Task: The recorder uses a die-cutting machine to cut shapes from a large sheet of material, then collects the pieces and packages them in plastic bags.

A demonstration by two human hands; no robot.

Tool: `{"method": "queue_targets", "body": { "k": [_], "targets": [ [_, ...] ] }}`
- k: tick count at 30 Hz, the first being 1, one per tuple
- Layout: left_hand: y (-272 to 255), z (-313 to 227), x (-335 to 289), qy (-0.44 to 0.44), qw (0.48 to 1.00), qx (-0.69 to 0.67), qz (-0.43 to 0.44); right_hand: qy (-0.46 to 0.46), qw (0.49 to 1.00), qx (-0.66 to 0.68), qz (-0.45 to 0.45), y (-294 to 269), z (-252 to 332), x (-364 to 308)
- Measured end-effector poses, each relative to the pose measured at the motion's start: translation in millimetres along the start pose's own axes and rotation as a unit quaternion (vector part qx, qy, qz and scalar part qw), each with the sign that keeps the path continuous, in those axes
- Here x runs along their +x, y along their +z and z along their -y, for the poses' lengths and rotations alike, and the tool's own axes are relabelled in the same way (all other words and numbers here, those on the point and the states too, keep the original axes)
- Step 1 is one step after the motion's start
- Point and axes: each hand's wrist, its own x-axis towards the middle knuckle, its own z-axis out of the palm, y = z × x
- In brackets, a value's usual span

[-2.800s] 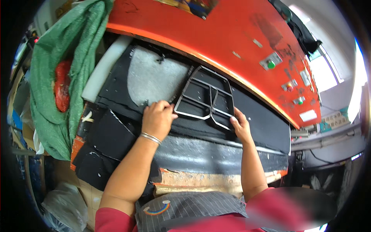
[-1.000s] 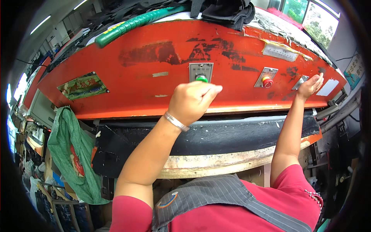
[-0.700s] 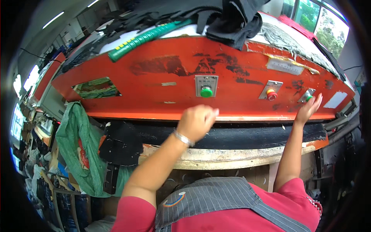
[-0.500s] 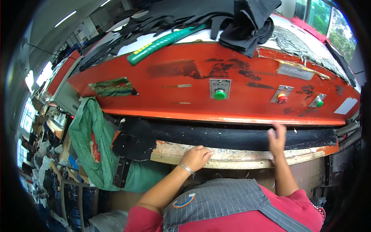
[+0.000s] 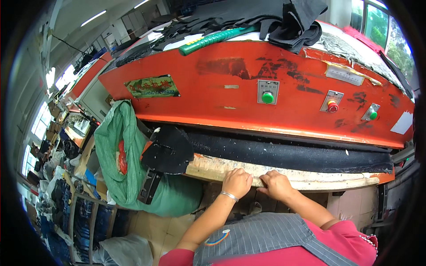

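Note:
My left hand (image 5: 237, 182), with a silver bangle at the wrist, has its fingers curled over the worn, pale wooden edge board (image 5: 326, 178) of a red machine. Close beside it, my right hand (image 5: 276, 184) grips the same board, thumb low at its front. Behind the board lies a dark, lint-specked belt or strip (image 5: 284, 155). Over the board's left end is a black, round-edged piece, seemingly fabric (image 5: 167, 151); neither hand touches it.
The red front panel (image 5: 199, 104) carries a green button (image 5: 267, 97), a red stop button (image 5: 332, 106) and another green button (image 5: 373, 115). On top lie a green tube-shaped tool (image 5: 217, 41) and black cloth pieces (image 5: 296, 31). A green sack (image 5: 115, 155) stands left.
My right hand has come left from the board's right part to beside my left hand. The view has shifted. The black piece at the left end now looks rounder.

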Motion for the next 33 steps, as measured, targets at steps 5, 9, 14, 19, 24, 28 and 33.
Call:
{"method": "queue_targets", "body": {
  "k": [5, 9, 14, 19, 24, 28, 33],
  "targets": [
    [0, 5, -26, 0.008, 0.999, -0.019, 0.032, -0.007, 1.000, 0.006, 0.012, 15, 13, -22],
    [-16, 17, -47, 0.041, 0.987, -0.066, 0.140, -0.020, 0.997, 0.032, 0.064, 17, 31, -36],
    [-60, 64, -57, -0.035, 0.951, -0.266, 0.152, 0.023, 0.933, 0.173, 0.314, -15, 59, -1],
    [-85, 132, -29, -0.014, 0.981, -0.098, -0.169, -0.002, 0.991, 0.130, 0.028, 1, 85, 77],
    [-60, 168, -31, -0.058, 0.982, -0.081, -0.160, -0.005, 0.998, -0.025, -0.050, 50, 69, 149],
    [-65, 183, -45, -0.048, 0.984, -0.121, -0.125, -0.018, 0.967, -0.217, 0.136, 44, 103, 177],
    [-92, 167, -49, 0.008, 0.976, -0.117, -0.183, 0.018, 0.952, -0.250, 0.177, 34, 124, 183]
  ]
}}
